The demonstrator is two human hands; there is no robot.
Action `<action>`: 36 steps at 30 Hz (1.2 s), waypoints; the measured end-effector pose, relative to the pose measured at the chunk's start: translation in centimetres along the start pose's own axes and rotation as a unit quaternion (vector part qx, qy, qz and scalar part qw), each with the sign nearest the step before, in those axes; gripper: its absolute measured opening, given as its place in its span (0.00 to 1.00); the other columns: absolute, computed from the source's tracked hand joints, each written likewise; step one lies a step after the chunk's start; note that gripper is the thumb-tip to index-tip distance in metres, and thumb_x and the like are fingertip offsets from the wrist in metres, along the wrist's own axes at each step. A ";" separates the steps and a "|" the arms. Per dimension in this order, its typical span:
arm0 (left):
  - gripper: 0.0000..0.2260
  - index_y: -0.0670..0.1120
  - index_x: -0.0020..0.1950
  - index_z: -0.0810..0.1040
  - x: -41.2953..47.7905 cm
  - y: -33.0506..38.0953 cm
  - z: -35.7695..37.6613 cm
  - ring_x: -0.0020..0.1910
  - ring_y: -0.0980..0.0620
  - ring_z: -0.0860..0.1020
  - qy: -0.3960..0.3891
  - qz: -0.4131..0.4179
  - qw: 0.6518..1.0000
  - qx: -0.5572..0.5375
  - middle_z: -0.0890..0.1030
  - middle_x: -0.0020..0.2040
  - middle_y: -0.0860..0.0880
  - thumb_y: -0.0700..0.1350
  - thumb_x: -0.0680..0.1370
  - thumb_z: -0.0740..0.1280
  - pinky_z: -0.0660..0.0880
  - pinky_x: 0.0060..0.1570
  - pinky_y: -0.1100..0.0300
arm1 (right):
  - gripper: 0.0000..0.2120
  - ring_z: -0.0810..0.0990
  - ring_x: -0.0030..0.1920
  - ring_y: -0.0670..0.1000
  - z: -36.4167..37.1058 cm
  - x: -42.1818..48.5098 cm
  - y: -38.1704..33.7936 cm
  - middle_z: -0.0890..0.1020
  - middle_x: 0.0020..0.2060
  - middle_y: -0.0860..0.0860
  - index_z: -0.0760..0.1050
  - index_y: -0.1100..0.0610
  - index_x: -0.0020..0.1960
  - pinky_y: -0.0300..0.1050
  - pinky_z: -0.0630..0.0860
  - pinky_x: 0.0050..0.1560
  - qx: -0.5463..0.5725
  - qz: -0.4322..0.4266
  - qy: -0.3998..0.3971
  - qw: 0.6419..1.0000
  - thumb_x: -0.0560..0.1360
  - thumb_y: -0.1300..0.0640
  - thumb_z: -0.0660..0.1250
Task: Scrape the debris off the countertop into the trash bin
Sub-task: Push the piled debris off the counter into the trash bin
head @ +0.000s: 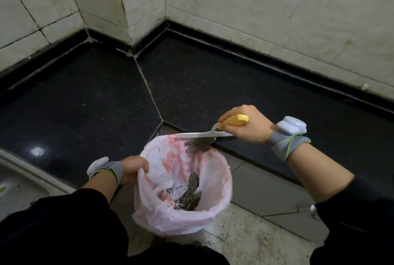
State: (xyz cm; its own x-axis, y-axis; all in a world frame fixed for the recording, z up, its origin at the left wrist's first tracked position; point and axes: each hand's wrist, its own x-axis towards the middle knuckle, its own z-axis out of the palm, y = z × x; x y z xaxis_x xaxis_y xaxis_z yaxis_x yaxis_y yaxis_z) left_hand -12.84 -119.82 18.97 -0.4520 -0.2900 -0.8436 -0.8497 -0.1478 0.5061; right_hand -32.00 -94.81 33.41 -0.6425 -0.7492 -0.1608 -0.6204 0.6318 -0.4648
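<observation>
- The right hand (pixel 245 125) is curled tight round the yellow handle of a scraper (pixel 231 120). The knuckles face up, and the forearm reaches in from the right over the front of the desk (pixel 85 104).
- The scraper's flat pale blade lies along the desk's front edge and juts out left over the mouth of the trash bin (pixel 222 181).
- A dark, gritty clump of debris (pixel 201 145) sits right under the blade at the desk's edge, above the bin's far rim. A thin blurred streak of it shows below.
- More of the same debris lies heaped in the bottom of the bin.
- The left hand (pixel 133 168) grips the near-left rim of the pink plastic bag (pixel 149 198) lining the bin. The thumb is hooked over the top and the fingers are closed on the plastic.
- The bin is held up against the desk's front, in the angle where two black slabs meet.
- Each wrist wears a grey band with a pale device (pixel 291 127).
- Behind the desk stands a stained tiled wall (pixel 255 8), and below the bin the floor (pixel 245 235) is tiled.
</observation>
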 end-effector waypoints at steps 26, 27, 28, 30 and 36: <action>0.10 0.35 0.51 0.72 -0.6 -2.2 2.5 0.27 0.42 0.74 0.001 0.015 0.999 -0.042 0.73 0.35 0.40 0.28 0.73 0.56 0.74 0.19 0.60 | 0.15 0.79 0.43 0.61 0.4 -2.6 -0.6 0.84 0.38 0.53 0.79 0.56 0.41 0.49 0.77 0.44 -0.020 0.114 0.199 0.973 0.68 0.47 0.60; 0.09 0.35 0.49 0.72 -0.7 -2.4 2.7 0.27 0.42 0.73 0.004 0.012 0.999 -0.044 0.73 0.34 0.41 0.28 0.74 0.56 0.74 0.20 0.60 | 0.14 0.79 0.43 0.61 0.3 -2.8 -0.2 0.84 0.38 0.53 0.80 0.57 0.41 0.48 0.77 0.43 -0.020 0.127 0.206 0.970 0.69 0.48 0.61; 0.09 0.36 0.50 0.72 -0.7 -2.7 2.9 0.29 0.41 0.74 0.004 0.015 0.999 -0.049 0.73 0.34 0.40 0.28 0.74 0.56 0.76 0.22 0.58 | 0.12 0.79 0.42 0.61 0.3 -2.9 0.2 0.83 0.38 0.54 0.79 0.57 0.41 0.47 0.76 0.42 -0.023 0.138 0.206 0.968 0.70 0.49 0.62; 0.14 0.38 0.55 0.73 -0.5 -3.5 3.4 0.34 0.40 0.75 -0.005 0.022 0.998 -0.054 0.75 0.40 0.38 0.28 0.73 0.56 0.77 0.30 0.55 | 0.12 0.78 0.42 0.61 0.7 -3.3 0.7 0.83 0.37 0.55 0.79 0.57 0.41 0.47 0.75 0.41 -0.032 0.151 0.204 0.967 0.71 0.50 0.62; 0.21 0.36 0.63 0.71 -0.3 -7.1 3.9 0.33 0.43 0.71 0.029 0.013 0.996 -0.078 0.74 0.39 0.39 0.26 0.70 0.58 0.70 0.31 0.61 | 0.13 0.78 0.40 0.59 1.6 -4.5 1.4 0.83 0.36 0.53 0.79 0.57 0.39 0.50 0.77 0.42 -0.012 0.156 0.209 0.965 0.69 0.49 0.62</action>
State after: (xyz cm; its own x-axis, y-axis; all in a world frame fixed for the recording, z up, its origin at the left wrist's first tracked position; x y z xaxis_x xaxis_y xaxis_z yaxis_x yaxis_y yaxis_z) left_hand -7.74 -114.98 14.91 -0.4528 -0.3500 -0.8201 -0.7828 -0.2842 0.5535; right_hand -29.29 -90.87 32.11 -0.9222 -0.3785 0.0787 -0.3739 0.8217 -0.4300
